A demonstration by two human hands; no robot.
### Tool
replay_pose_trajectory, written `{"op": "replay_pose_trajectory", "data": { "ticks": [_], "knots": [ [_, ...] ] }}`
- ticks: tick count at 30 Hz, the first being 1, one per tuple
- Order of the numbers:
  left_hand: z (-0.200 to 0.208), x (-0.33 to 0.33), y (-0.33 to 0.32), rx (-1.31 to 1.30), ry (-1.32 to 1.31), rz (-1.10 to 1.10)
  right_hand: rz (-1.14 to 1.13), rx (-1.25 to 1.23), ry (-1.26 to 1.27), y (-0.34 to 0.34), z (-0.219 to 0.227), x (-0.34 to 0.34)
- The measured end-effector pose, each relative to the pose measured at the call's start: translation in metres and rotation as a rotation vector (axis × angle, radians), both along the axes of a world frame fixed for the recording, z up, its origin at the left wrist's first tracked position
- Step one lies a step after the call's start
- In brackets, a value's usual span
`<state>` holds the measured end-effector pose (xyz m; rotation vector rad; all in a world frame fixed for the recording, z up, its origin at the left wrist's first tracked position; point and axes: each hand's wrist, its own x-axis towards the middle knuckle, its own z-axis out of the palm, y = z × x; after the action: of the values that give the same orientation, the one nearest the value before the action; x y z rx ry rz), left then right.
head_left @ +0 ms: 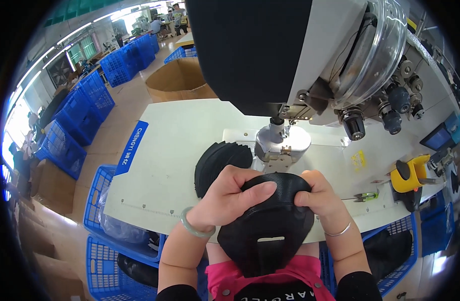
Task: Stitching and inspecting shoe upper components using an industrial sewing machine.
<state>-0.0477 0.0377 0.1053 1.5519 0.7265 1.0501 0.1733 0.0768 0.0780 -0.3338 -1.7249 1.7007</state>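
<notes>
Between both hands I hold a black sewn piece [270, 228], rounded, with a dotted, shiny band at its far edge and a pale slot near its lower end. Its exact kind I cannot make out. My left hand [224, 196] grips the far left edge, thumb pressed on top of the dotted band. At the far right edge my right hand [319, 194] is closed on it, thumb on top and fingers behind. The piece hangs over the table's near edge above my lap. Just beyond it stands the sewing machine's post [282, 145], under the needle area. A fanned stack of black pieces [215, 168] lies beside my left hand.
The sewing machine head [255, 45] looms over the white table [160, 145]. Green-handled snips [365, 196] and a yellow holder [409, 174] sit at right. Blue crates [102, 256] stand below the table, and a cardboard box [177, 78] behind it.
</notes>
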Motion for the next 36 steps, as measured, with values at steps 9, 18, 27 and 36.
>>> {"op": "replay_pose_trajectory", "data": {
  "ticks": [9,18,27,36],
  "knots": [
    [-0.042,0.013,0.012,-0.226,-0.548,-0.205,-0.254,-0.165,0.114,-0.014,-0.013,-0.01],
    [-0.044,0.014,0.006,-0.41,-0.511,-0.118,-0.267,-0.089,-0.014,-0.004,-0.017,-0.007],
    [-0.059,0.013,0.011,-0.5,-0.581,-0.225,-0.228,-0.192,0.002,-0.006,-0.016,-0.005],
    [-0.05,0.006,0.01,-0.414,-0.436,-0.24,-0.286,-0.2,-0.031,-0.01,-0.011,-0.012]
  ]
}}
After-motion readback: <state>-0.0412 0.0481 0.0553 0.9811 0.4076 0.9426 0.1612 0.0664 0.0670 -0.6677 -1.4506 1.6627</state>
